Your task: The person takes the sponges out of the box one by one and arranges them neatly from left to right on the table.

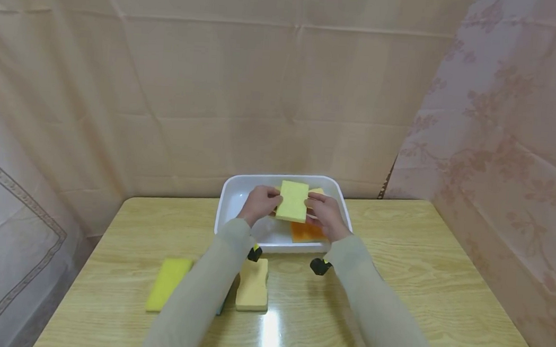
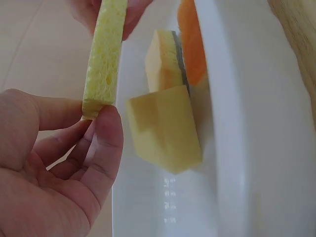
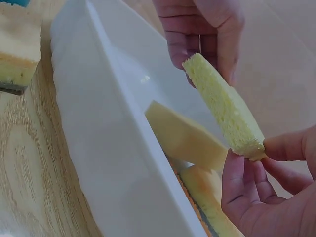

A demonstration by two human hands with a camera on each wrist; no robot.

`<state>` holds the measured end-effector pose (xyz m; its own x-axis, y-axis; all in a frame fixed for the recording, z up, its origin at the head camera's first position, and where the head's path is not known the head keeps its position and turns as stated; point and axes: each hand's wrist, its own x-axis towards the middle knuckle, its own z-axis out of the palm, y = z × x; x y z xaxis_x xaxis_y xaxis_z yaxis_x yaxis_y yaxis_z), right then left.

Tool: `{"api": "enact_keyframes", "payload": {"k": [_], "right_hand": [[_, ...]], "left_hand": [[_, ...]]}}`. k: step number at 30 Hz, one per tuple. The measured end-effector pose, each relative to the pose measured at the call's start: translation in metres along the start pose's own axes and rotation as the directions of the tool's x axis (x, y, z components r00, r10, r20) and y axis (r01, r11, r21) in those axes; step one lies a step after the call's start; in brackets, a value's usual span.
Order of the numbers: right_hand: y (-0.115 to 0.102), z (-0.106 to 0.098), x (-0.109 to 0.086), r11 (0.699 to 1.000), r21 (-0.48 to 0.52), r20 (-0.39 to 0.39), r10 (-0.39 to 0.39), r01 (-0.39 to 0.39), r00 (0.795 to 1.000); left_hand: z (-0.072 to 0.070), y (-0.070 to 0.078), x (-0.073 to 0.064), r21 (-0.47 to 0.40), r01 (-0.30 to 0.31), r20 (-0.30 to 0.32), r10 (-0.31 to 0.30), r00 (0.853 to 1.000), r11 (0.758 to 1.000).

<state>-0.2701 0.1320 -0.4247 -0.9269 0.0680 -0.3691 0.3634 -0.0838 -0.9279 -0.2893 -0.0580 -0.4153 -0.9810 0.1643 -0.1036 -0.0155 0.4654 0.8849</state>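
A pale yellow sponge (image 1: 292, 201) is held up over the white tray (image 1: 228, 202). My left hand (image 1: 259, 204) pinches its left edge between thumb and fingers. The right hand (image 1: 327, 214) pinches the opposite edge. In the left wrist view the sponge (image 2: 105, 59) shows its porous side. Below it in the tray lie a plain yellow sponge (image 2: 165, 131), a sponge with a grey layer (image 2: 163, 61) and an orange piece (image 2: 191, 42). The right wrist view shows both hands on the sponge (image 3: 224, 103), apart from the pieces beneath.
On the wooden table (image 1: 419, 288), in front of the tray, lie a bright yellow sponge (image 1: 170, 283) and a tan notched sponge (image 1: 253, 286). A dark teal edge (image 1: 222, 303) peeks out beside the left sleeve. A beige curtain (image 1: 264, 88) hangs behind the table.
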Motion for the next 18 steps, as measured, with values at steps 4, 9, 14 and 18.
{"api": "enact_keyframes", "payload": {"k": [4,9,14,18], "right_hand": [[0.0,-0.003,-0.002,1.0,0.015,0.013,-0.011,0.01,1.0],[0.0,-0.005,-0.006,1.0,-0.008,0.024,-0.024,0.024,0.999],[-0.004,-0.006,-0.009,0.998,-0.018,0.033,-0.055,0.056,0.998],[-0.01,-0.005,-0.012,0.995,-0.037,0.032,-0.091,0.092,0.995]], "left_hand": [[0.002,0.0,-0.001,-0.067,0.001,0.002,0.0,1.0,0.998],[0.004,-0.001,-0.005,-0.095,0.002,-0.004,-0.003,1.0,0.995],[0.005,0.0,-0.007,-0.112,-0.026,-0.022,0.023,0.999,0.993],[0.005,-0.001,-0.008,-0.131,-0.064,-0.051,0.058,0.997,0.989]]}}
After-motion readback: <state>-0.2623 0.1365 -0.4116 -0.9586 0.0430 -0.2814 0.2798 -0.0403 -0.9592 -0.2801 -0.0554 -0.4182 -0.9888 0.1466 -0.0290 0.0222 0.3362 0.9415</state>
